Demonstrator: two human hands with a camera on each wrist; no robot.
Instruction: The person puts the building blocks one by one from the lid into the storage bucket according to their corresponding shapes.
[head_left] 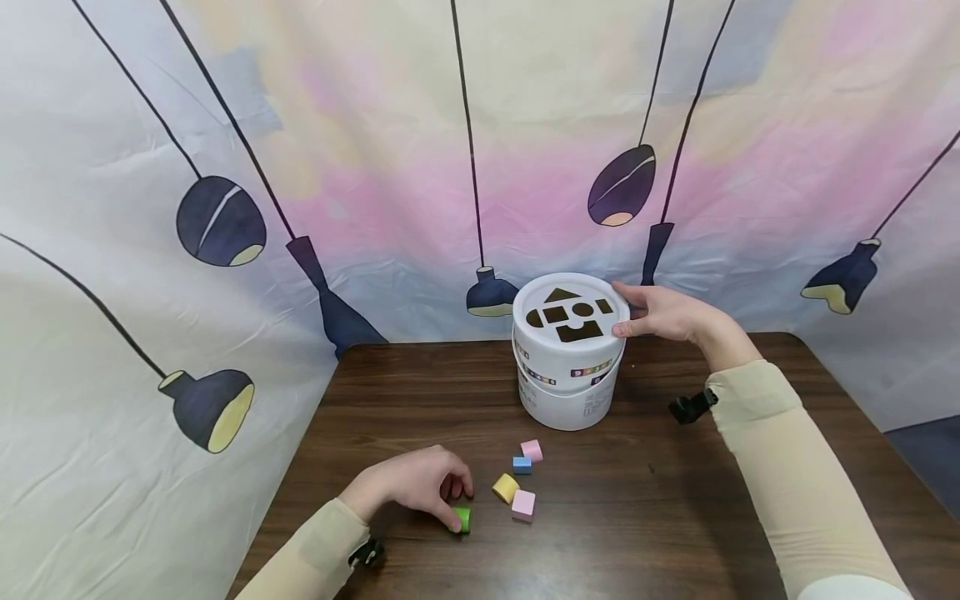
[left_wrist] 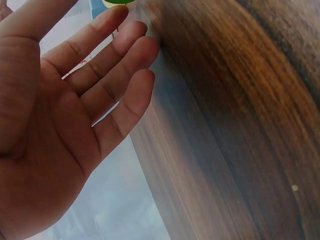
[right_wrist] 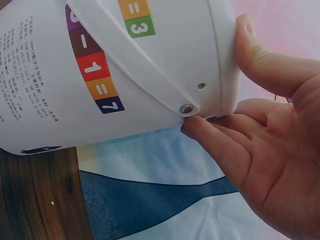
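The left hand (head_left: 422, 481) is pinching 1 green block (head_left: 464, 520), probably light, rigid and best taken by its sides, while the right hand (head_left: 667, 314) is gripping the white bucket (head_left: 562, 360).

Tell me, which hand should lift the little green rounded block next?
The left hand looks better placed: it pinches the little green rounded block. The right hand is farther away, and it holds the top edge of the round white bucket.
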